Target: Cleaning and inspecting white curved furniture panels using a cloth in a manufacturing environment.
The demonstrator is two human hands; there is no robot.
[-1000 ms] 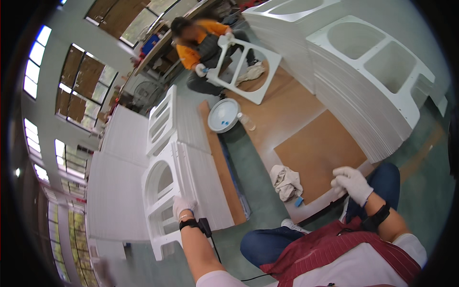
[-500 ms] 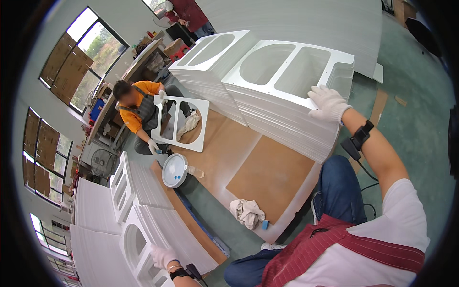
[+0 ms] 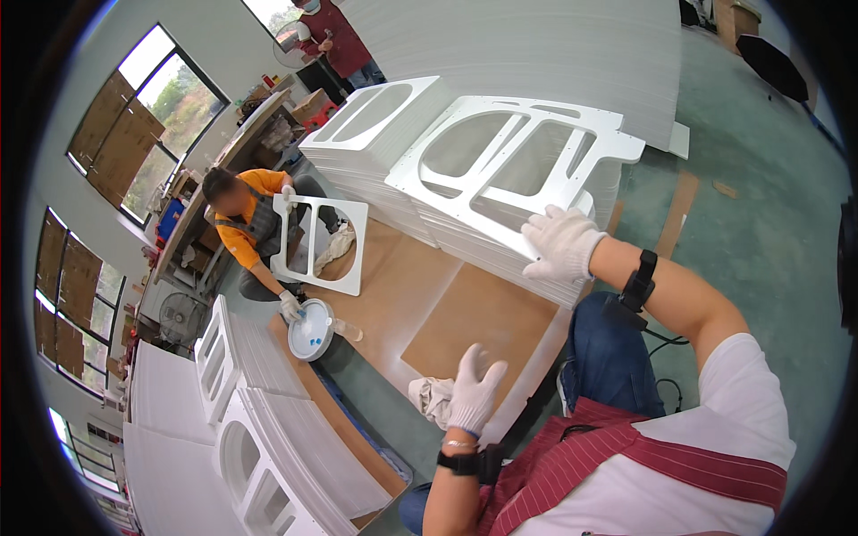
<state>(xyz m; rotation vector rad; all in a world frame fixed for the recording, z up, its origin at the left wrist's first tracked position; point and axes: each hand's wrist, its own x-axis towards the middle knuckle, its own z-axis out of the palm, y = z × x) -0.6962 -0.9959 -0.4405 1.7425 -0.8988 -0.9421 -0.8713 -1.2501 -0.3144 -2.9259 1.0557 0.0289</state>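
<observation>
My right hand, in a white glove, grips the near edge of a white panel with large cut-out openings. This panel lies skewed on top of a stack of similar panels, its far right end jutting past the stack. My left hand, also gloved, is raised with fingers apart and holds nothing. Just behind it a crumpled cream rag lies on the brown board, partly hidden by the hand.
Across the board a co-worker in orange holds another white panel upright and reaches to a pale round bucket lid bearing blue bits. More panel stacks stand at the left and far side. Another person stands at the back.
The top panel has turned and shifted on the right stack with my right hand at its edge. My left hand has left the left stack and come over beside the rag. The co-worker's hand reached the lid.
</observation>
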